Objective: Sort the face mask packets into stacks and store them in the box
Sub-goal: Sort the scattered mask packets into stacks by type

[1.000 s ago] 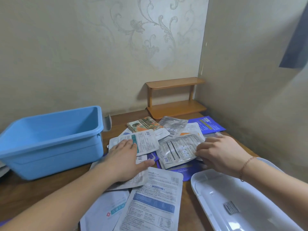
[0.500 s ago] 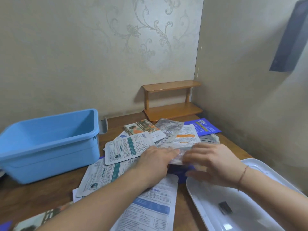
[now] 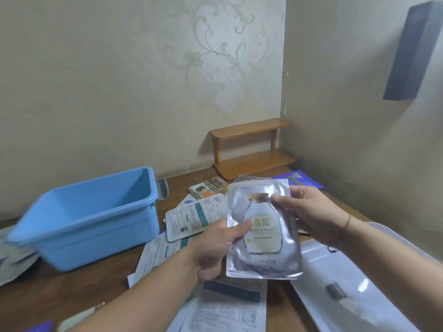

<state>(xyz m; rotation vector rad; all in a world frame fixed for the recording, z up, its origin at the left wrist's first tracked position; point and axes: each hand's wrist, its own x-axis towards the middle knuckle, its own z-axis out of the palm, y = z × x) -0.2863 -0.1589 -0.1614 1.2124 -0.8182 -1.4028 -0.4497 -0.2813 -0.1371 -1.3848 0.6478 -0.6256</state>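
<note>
Fingers of both hands are pinching one silver face mask packet and holding it up above the table, front face toward the camera — the left hand is gripping its left edge with the thumb laid across the foil and the other fingers hidden behind, while the right hand is gripping the upper right part with the thumb on the front near the printed bottle's neck. Printed on the packet are a pale bottle shape and the words "BIRD'S-NEST" and "CWINTER". A thin bracelet is circling the right wrist. Below and behind the raised packet, other packets are lying loose and overlapping on the wooden table: a white one with a teal band just right of the blue plastic box, a colourful one with a pictured figure further back, a purple-blue one near the right wall, and white ones with fine print close to the camera. The blue box is sitting open on the left of the table, and no packet is showing in the part of its inside that can be seen. A white lid is lying at the right — a small dark piece is resting on it. A small two-tier wooden shelf is standing in the corner against the patterned wall.
</note>
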